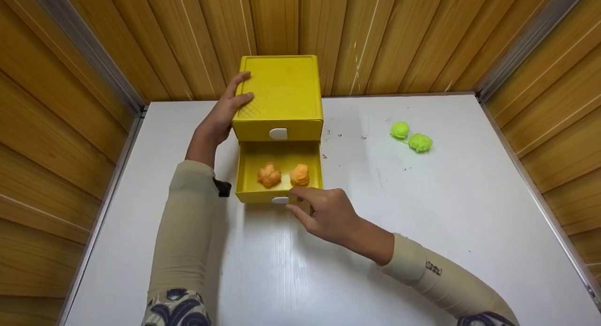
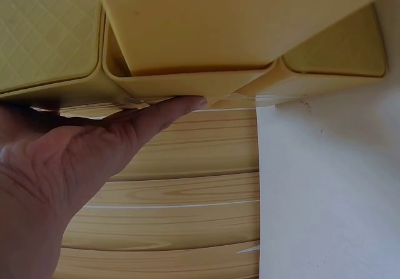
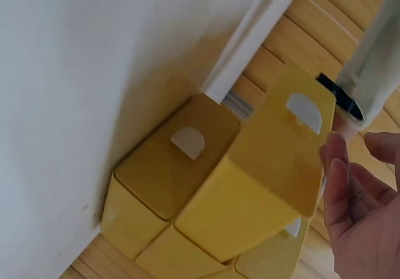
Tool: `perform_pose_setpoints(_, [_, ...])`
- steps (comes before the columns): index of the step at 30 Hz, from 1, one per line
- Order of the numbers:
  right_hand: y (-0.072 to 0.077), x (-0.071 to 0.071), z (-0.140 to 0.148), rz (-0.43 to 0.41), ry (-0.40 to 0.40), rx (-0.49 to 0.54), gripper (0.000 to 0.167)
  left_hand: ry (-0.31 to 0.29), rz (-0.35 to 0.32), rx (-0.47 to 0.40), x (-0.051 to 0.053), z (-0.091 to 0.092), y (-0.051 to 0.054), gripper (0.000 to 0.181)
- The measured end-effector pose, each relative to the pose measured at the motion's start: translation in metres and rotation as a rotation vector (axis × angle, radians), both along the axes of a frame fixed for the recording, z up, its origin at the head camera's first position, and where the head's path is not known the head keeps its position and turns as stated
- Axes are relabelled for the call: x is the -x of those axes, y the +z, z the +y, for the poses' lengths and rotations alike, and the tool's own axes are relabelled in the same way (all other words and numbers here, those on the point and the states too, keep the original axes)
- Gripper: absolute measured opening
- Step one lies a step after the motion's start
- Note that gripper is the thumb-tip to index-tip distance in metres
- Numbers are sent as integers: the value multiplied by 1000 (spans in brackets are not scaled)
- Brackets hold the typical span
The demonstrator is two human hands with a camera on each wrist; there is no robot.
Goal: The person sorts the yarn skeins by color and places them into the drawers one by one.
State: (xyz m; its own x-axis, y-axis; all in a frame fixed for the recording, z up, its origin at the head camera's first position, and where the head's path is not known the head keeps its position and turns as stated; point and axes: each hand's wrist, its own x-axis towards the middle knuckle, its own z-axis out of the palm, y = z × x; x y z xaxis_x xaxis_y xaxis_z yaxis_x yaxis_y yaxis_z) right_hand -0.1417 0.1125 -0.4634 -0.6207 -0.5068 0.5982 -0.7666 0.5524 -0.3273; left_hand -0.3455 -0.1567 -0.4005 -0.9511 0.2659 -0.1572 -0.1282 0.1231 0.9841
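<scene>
My left hand (image 1: 219,113), fingers apart, lies against the yellow cabinet (image 1: 281,89) at upper centre, seemingly steadying it; mid-frame, my right hand (image 1: 332,216), finger and thumb parted, meets the extended drawer's front (image 1: 256,197).

The left arm (image 1: 185,232) reaches nearly straight forward to a left hand (image 1: 219,115) with parted fingertips, while the right arm (image 1: 450,283) angles inward to a right hand (image 1: 328,215) with bent fingers, thumb standing apart

walls (image 1: 389,39): wood-grain planks (some pale streaks) | corner strips (image 1: 530,43): grey | tabletop (image 1: 422,199): white, smudged
</scene>
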Motion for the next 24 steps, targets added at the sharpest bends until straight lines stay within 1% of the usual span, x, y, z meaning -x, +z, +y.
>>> perform_pose_setpoints(5, [-11,0,-11,-6,-59,-80,21,-3,-2,7,0,-1,-1,60])
perform_pose_setpoints(10, [-18,2,-20,-5,-84,-106,11,2,6,17,0,1,-2,61])
perform_pose_setpoints(15, [-22,4,-25,17,-109,-73,7,8,4,24,0,3,-1,61])
perform_pose_setpoints(24, [-26,6,-26,39,-140,-42,8,2,10,21,-1,4,0,62])
